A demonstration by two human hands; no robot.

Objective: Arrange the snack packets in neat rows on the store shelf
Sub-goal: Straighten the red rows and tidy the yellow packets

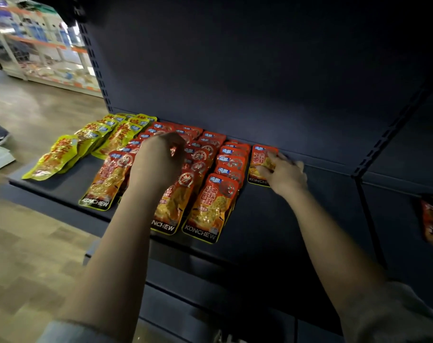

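Fingers of right hand (283, 173) press lone red packet (261, 164) flat on shelf (272, 219); left hand (158, 162) curled over red packet rows (205, 174), grip unclear.

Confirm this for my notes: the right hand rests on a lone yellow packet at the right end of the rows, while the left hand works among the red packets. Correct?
Not quite. In the head view the lone packet under the right hand is red, not yellow; the yellow packets lie at the far left of the shelf. The left hand is indeed among the red packets.
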